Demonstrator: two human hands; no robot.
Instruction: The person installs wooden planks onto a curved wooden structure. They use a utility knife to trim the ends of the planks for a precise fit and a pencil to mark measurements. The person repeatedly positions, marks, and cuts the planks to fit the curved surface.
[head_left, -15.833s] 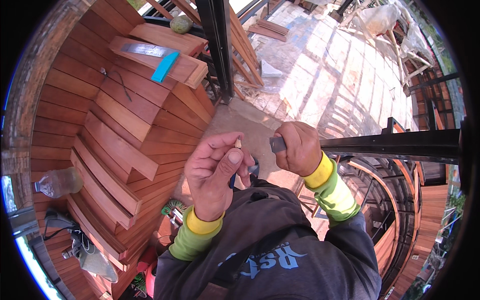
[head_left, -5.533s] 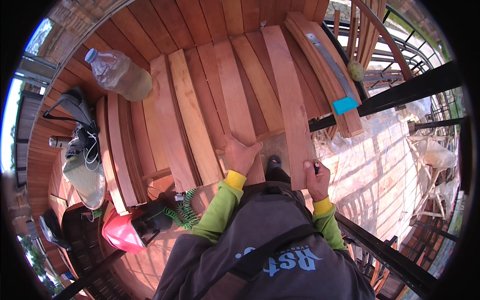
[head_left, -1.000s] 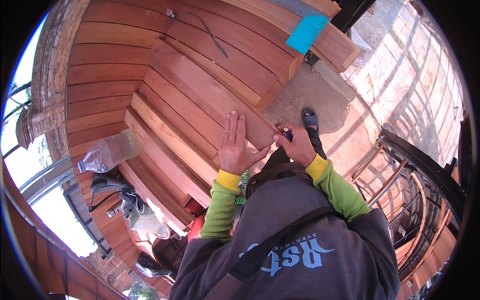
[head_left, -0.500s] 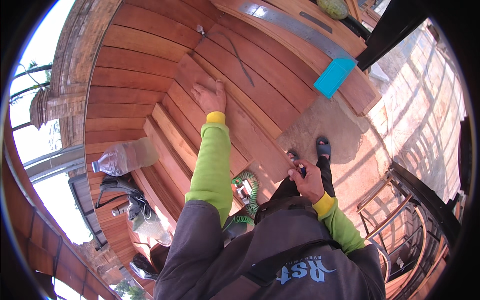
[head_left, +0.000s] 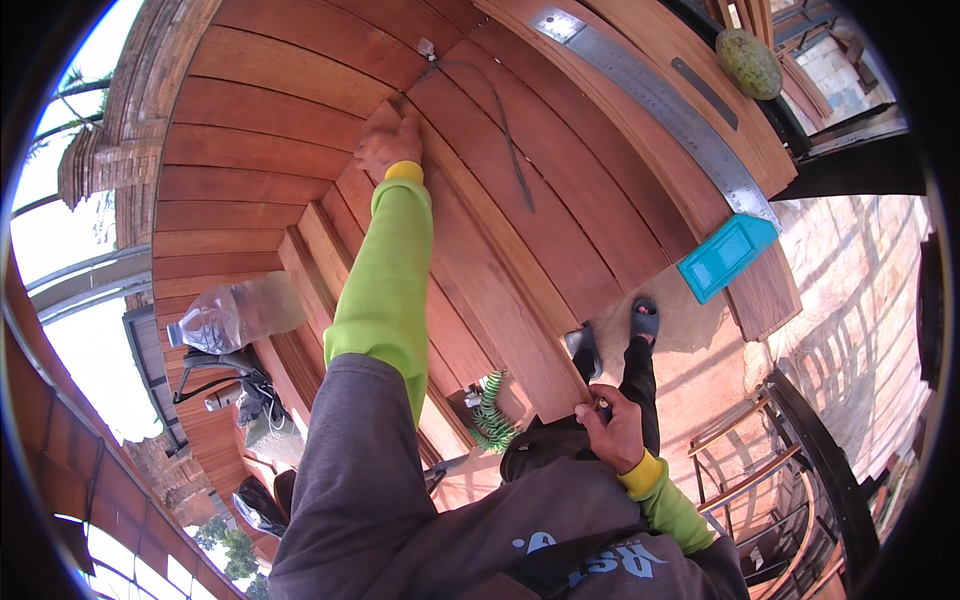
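Observation:
A long reddish-brown wooden plank [head_left: 470,275] runs from the far middle toward my body, lying over other boards. My left hand [head_left: 390,145] rests on its far end, thumb toward one edge and fingers spread toward the other; the fingertips are slightly blurred. By the plank's near end, close to my waist, my right hand [head_left: 617,432] is closed around a short dark pencil [head_left: 604,408], its pale end showing between thumb and fingers. Beside the plank lies a narrower wooden strip [head_left: 490,240].
A steel square [head_left: 660,110] with a turquoise handle [head_left: 728,257] lies on boards at the right, near a green-yellow fruit [head_left: 748,63]. A plastic bottle [head_left: 240,312] and a bag [head_left: 268,415] are at left. A green coiled hose [head_left: 490,415] hangs nearby. A dark cord [head_left: 505,130] crosses the boards.
My left hand has slid away from me along the plank to its far end. My right hand stays at the near end with the pencil. The view has shifted.

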